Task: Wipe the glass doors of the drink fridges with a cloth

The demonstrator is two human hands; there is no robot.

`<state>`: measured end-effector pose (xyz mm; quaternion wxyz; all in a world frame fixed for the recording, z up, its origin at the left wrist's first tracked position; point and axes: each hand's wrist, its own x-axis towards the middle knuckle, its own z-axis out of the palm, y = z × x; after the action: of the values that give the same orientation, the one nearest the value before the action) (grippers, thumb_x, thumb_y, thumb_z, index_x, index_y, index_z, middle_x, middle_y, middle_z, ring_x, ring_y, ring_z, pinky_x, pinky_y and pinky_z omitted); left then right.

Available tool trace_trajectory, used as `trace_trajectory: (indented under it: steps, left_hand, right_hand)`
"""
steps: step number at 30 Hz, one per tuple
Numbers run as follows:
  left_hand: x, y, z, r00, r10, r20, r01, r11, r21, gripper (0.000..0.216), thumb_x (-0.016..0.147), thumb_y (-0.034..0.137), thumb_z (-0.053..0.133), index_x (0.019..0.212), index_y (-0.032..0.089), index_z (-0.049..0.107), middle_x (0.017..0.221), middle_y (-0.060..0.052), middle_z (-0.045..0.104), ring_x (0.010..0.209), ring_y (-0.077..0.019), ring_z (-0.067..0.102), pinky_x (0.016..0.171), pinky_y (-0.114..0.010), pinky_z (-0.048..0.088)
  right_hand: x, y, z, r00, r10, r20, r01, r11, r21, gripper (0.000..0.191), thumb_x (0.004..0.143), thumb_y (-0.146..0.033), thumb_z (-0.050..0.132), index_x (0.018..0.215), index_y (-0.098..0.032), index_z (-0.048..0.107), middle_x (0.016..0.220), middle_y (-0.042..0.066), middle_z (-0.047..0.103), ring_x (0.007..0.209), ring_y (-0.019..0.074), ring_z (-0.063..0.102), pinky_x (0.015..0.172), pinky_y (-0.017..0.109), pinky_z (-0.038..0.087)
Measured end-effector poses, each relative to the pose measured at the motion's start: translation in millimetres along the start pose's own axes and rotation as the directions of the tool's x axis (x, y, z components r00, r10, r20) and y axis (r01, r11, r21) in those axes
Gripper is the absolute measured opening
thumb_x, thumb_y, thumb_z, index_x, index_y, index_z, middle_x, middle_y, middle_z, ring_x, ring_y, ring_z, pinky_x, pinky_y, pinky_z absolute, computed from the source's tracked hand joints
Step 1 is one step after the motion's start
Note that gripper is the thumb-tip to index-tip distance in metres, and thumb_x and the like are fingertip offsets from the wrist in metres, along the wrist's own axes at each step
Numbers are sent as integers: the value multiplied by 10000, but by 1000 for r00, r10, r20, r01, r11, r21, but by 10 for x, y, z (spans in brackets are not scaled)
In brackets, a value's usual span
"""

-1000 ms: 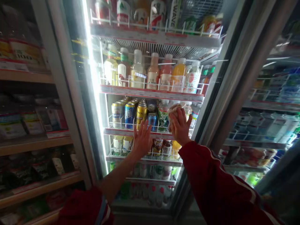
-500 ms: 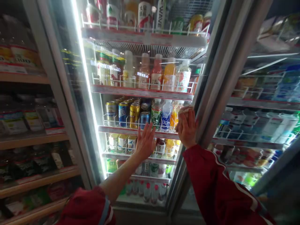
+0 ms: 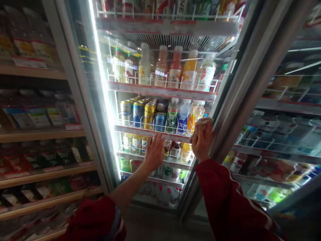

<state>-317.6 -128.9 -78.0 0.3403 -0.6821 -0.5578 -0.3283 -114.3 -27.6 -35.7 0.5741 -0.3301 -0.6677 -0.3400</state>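
My right hand (image 3: 202,142) presses a crumpled, light brownish cloth (image 3: 204,124) against the glass door near its right-hand frame. The fingers are bent over the cloth, which sticks out above and to the left of them. Lower and to the left, my left hand (image 3: 154,152) is stretched out with its palm toward the glass and holds nothing. Its fingers are extended. Behind the glass door (image 3: 160,185), a lit drinks fridge shows cans (image 3: 149,115) and bottles (image 3: 173,115) on wire shelves.
A metal door frame (image 3: 240,73) rises right of my right hand. Beyond it stands another fridge section with bottles (image 3: 281,130). On the left, wooden shelves (image 3: 45,135) carry more bottles. A bright light strip (image 3: 99,60) runs along the fridge's left side.
My view has shifted, so the shelves sit higher and further right. My right hand with the cloth is lower against the glass. The left hand stays near the same shelf front.
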Motion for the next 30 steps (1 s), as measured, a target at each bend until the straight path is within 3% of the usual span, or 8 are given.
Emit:
trace_trajectory:
  steps: [2,5,7,13,20,25,30]
  left_hand:
    - [-61,-27,24,1000,-8,7,8,1000,10,568,788,182,478,1336,97,356,1446,-174,327,1397,-275,136,1120,-519,94]
    - [-149,-86,50,1000,-11,30,10,1000,14,577,790,181,472,1346,95,345,1445,-176,329,1390,-288,162,1112,-533,117]
    - [-203,-149,46,999,-20,48,19,1000,12,567,793,175,460,1344,97,350,1449,-173,323,1389,-285,167,1108,-539,129]
    - [-431,-370,-23,986,-121,114,122,993,1,578,795,192,452,1354,98,337,1459,-178,298,1395,-272,152,1109,-543,134]
    - [-695,-482,-114,971,-186,147,196,979,-58,624,785,202,464,1376,101,294,1475,-168,268,1399,-275,126,1115,-538,122]
    - [-724,-613,-249,968,-220,116,237,959,-158,588,793,216,455,1354,93,323,1481,-170,250,1403,-263,108,1126,-526,89]
    - [-624,-624,-402,975,-205,82,221,928,-301,521,834,227,415,1338,116,343,1469,-155,287,1401,-232,137,1133,-501,111]
  right_hand:
    - [-150,-157,54,994,-85,65,83,996,22,491,863,-196,456,1351,-185,407,1480,151,264,1387,281,195,1088,550,202]
    - [-349,-376,135,942,-274,194,258,960,105,416,856,-180,466,1267,-231,509,1421,110,393,1380,242,231,1113,514,156]
    - [-348,-443,175,919,-326,221,303,944,132,406,849,-168,474,1244,-243,529,1382,98,451,1371,226,256,1118,506,137]
    - [-71,-529,284,977,-184,104,174,979,102,434,860,-216,465,1294,-213,483,1440,119,353,1382,256,216,1111,537,109]
    - [-280,-1074,433,887,-403,228,378,914,146,439,851,-195,486,1289,-224,475,1408,94,406,1393,215,186,1130,507,80]
    - [-51,-1313,501,934,-313,169,291,946,146,430,854,-204,467,1284,-197,484,1434,99,364,1374,255,239,1110,534,180]
    - [18,-1553,536,971,-218,102,191,955,228,395,900,-220,369,1270,-189,505,1432,84,370,1356,239,292,1095,400,300]
